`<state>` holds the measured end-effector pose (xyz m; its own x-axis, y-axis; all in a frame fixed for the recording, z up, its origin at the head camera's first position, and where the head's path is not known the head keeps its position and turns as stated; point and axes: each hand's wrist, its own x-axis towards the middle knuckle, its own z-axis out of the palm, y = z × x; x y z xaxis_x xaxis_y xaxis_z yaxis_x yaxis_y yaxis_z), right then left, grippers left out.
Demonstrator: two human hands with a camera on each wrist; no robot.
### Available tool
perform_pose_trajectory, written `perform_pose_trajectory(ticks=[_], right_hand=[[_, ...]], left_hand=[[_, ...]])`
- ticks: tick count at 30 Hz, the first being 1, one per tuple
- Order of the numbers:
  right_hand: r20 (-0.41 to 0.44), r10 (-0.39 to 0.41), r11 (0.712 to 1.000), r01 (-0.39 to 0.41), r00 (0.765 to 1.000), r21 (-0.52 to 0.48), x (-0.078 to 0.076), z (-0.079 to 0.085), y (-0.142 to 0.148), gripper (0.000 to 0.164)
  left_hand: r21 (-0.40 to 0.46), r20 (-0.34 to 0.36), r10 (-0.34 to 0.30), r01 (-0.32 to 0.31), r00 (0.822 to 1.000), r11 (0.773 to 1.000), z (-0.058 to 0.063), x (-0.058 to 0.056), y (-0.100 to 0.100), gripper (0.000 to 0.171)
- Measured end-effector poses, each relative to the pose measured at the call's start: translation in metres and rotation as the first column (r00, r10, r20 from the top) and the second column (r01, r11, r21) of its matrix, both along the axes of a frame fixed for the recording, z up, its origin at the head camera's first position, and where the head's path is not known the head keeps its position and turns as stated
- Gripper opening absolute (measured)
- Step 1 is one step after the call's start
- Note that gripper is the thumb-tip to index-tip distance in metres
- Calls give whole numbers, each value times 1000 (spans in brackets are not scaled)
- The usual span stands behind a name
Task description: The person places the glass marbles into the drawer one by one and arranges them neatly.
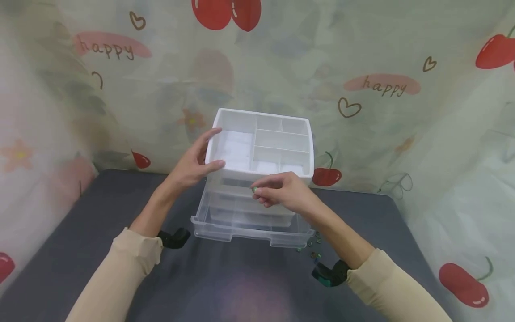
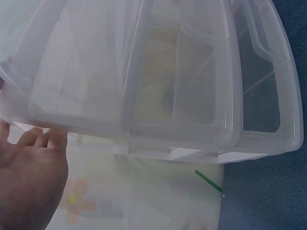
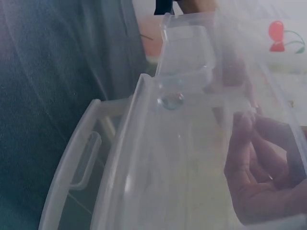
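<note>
A white and clear plastic drawer organizer (image 1: 259, 172) stands at the back of the table, its top tray (image 1: 237, 150) divided into compartments. My left hand (image 1: 197, 156) grips the tray's left side, thumb at the front and fingers over the rim. Below the tray, a clear drawer (image 1: 252, 233) juts forward. Over this drawer my right hand (image 1: 281, 192) pinches a small green glass-like marble (image 1: 254, 189) between thumb and fingers. In the right wrist view, that hand shows through clear plastic, and a round glassy piece (image 3: 172, 100) appears near the drawer's front.
Several small green pieces (image 1: 315, 255) lie on the dark table (image 1: 225, 286) to the right of the drawer, near my right wrist's camera (image 1: 331, 273). A printed cloth (image 1: 273, 67) hangs behind the organizer and along both sides.
</note>
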<state>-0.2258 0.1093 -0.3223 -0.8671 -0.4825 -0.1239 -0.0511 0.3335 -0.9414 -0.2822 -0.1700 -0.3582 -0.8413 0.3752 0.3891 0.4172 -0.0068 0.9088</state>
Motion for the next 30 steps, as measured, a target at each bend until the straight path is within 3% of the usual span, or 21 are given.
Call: perform_pose_trajectory(ticks=[8, 18, 30], right_hand=[[66, 41, 999, -42, 997, 21, -3, -10, -13, 24], [47, 58, 994, -62, 997, 92, -5, -16, -15, 18], [98, 42, 992, -53, 994, 119, -4, -17, -14, 19]], left_hand=[[13, 41, -5, 4, 999, 1000, 1, 3, 2, 76], [21, 22, -7, 6, 1000, 1000, 0, 2, 2, 77], [40, 42, -9, 7, 999, 999, -1, 1, 5, 76]])
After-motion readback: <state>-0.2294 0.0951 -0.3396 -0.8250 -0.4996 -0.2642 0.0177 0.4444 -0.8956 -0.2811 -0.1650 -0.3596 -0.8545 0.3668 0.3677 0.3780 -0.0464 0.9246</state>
